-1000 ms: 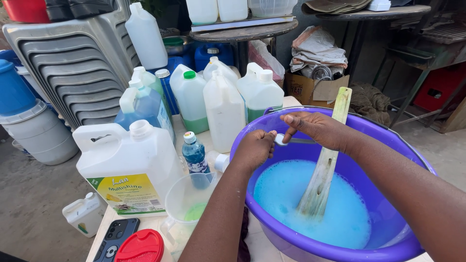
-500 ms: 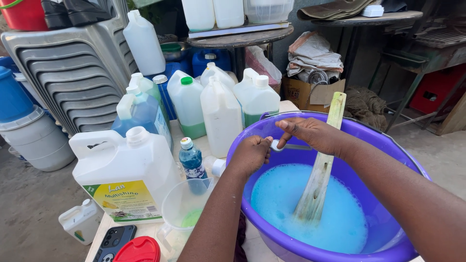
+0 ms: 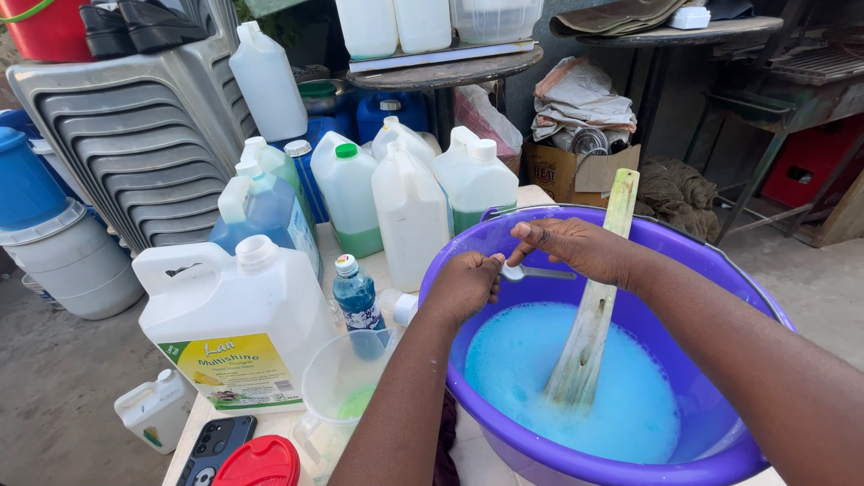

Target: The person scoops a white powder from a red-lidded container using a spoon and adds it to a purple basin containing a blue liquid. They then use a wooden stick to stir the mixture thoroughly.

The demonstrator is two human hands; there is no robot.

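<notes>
A big white jug with a yellow label (image 3: 236,326) is standing at the left of the worktop (image 3: 209,416), with a small blue bottle (image 3: 356,295) just beside it and a clear measuring jug (image 3: 346,393) sitting in front. A red lid (image 3: 259,463) and a dark phone (image 3: 216,448) are lying near the worktop's front edge. More white jugs (image 3: 411,213) are crowding behind. Grey stacked chairs (image 3: 135,153) are leaning at the far left, beside a grey bucket (image 3: 74,263). A cardboard box (image 3: 576,171) is sitting under a round table (image 3: 447,70).
</notes>
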